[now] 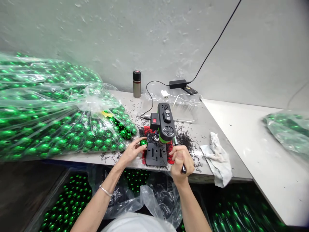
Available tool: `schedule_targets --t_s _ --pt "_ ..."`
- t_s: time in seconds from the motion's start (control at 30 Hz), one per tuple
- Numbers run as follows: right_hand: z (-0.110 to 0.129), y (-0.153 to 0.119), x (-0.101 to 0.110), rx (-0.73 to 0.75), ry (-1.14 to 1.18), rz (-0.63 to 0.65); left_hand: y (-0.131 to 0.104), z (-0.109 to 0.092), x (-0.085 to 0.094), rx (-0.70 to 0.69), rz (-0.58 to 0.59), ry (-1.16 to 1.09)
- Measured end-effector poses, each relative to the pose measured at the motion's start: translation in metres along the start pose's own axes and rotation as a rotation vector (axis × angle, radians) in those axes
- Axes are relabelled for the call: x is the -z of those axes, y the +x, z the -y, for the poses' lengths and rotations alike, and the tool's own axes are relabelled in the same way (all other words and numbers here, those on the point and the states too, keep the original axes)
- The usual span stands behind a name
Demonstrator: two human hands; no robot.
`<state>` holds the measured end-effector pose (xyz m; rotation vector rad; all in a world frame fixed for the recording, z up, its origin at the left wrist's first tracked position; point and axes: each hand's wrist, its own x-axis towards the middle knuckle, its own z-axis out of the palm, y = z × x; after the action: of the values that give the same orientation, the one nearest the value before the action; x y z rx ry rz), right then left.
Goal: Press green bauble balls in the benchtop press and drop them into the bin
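A small black and green machine (pixel 166 124) with a red switch stands on the grey table, above a black slotted base plate (pixel 156 156). My left hand (pixel 132 150) holds a shiny green ball (pixel 143 142) between thumb and fingers at the left edge of the machine's base. Wrapped round a lever handle (pixel 183 169) on the machine's right side is my right hand (pixel 181 161), closed in a fist. Red material (pixel 170 154) and many small black bits (pixel 184 141) lie around the base.
Clear bags of green balls (pixel 58 112) fill the left side; more balls (pixel 69 203) lie below the table edge. A bottle (pixel 136 84), a power adapter (pixel 178 84) and cables stand behind. A white cloth (pixel 217 159) hangs over the front edge at right.
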<state>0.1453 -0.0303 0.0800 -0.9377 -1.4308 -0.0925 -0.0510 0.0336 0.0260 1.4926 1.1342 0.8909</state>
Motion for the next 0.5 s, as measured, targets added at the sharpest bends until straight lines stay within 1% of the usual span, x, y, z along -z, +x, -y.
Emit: schedule_targets --t_s 0.1,0.2,0.27,0.37,0.5 --pt "0.001 0.003 0.001 0.023 -0.013 0.009 0.003 0.012 -0.022 0.029 0.037 -0.061" --pt "0.002 0.006 0.001 0.058 -0.002 0.011 0.005 0.020 -0.037 -0.035 0.000 -0.009" --pt "0.002 0.006 0.000 0.068 0.004 0.009 0.005 0.020 -0.041 -0.086 -0.004 0.121" --pt "0.002 0.005 0.000 0.064 -0.004 0.008 0.005 0.017 -0.041 -0.172 0.018 0.322" --pt "0.001 0.003 0.000 0.074 -0.018 0.008 0.006 0.017 -0.046 -0.331 -0.004 0.421"
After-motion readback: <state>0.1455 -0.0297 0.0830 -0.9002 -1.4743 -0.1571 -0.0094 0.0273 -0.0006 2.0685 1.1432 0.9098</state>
